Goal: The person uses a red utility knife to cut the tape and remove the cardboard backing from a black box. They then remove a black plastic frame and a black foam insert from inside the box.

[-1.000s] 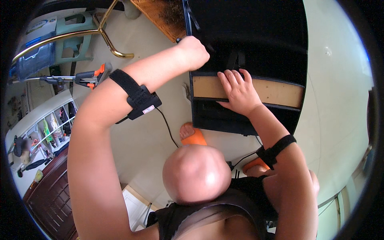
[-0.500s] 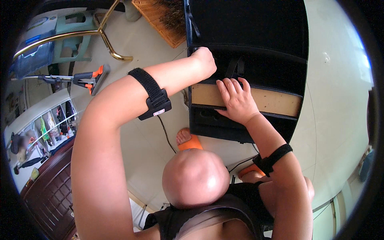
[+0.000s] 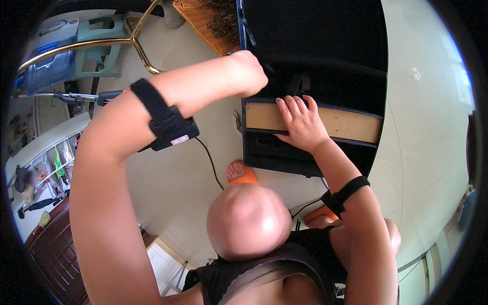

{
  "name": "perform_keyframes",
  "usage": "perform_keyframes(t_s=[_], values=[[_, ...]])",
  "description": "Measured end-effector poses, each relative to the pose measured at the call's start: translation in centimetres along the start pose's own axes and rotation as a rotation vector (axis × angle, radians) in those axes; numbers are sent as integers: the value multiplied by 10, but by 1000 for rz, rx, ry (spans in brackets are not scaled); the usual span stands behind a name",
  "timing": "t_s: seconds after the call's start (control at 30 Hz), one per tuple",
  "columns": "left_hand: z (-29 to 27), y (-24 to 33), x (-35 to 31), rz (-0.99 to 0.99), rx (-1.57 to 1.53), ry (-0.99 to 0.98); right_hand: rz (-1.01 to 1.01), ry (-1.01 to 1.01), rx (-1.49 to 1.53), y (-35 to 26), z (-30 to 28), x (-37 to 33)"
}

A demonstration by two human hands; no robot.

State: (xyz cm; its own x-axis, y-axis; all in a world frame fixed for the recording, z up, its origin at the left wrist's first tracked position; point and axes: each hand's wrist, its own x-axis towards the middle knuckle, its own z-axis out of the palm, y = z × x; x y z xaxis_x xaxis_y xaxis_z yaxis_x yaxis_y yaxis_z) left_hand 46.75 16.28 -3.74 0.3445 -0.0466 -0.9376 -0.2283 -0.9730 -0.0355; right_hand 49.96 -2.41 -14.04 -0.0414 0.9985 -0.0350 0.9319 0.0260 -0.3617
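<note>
A large black case [image 3: 310, 30] with a soft dark lining lies opened out on the floor in front of me. A tan panel [image 3: 351, 123] runs across its near part. My right hand [image 3: 304, 122] grips this panel, fingertips hooked over the far edge and thumb at the near edge. At the case's left side my left hand [image 3: 249, 73] is bent downward at the wrist. Its fingers are hidden behind the back of the hand, so what they touch does not show. A black strap [image 3: 301, 84] lies in the case just beyond my right fingers.
A wicker basket [image 3: 206, 23] with dried stalks stands against the case's far left. Further left are a gold metal stand [image 3: 76, 47], a green plastic stool [image 3: 99, 61] and a blue bottle [image 3: 51, 66]. A black cable [image 3: 211, 162] hangs from my left armband [image 3: 168, 127].
My left hand has moved slightly left and away from me, its forearm swinging left. My right hand stays on the tan panel.
</note>
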Motion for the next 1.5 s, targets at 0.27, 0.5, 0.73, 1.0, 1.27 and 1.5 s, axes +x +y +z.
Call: perform_keyframes(t_s=[0.27, 0.5, 0.73, 1.0, 1.27, 1.5], values=[[51, -37, -49, -275, -600, 698, 12, 4, -11, 1, 1, -3], [180, 82, 41, -491, -1855, 1194, -9, 44, -9, -3, -3, 1], [198, 139, 57, -353, -2104, 1270, 4, 21, -98, -4, -4, 7], [215, 141, 50, -193, -1946, 1051, 3, -193, -208, -10, -9, 11], [210, 135, 52, -244, -1796, 1083, 120, -274, -142, -16, -25, 17], [196, 105, 59, -387, -1534, 1094, 198, -197, -189, -9, -22, 22]])
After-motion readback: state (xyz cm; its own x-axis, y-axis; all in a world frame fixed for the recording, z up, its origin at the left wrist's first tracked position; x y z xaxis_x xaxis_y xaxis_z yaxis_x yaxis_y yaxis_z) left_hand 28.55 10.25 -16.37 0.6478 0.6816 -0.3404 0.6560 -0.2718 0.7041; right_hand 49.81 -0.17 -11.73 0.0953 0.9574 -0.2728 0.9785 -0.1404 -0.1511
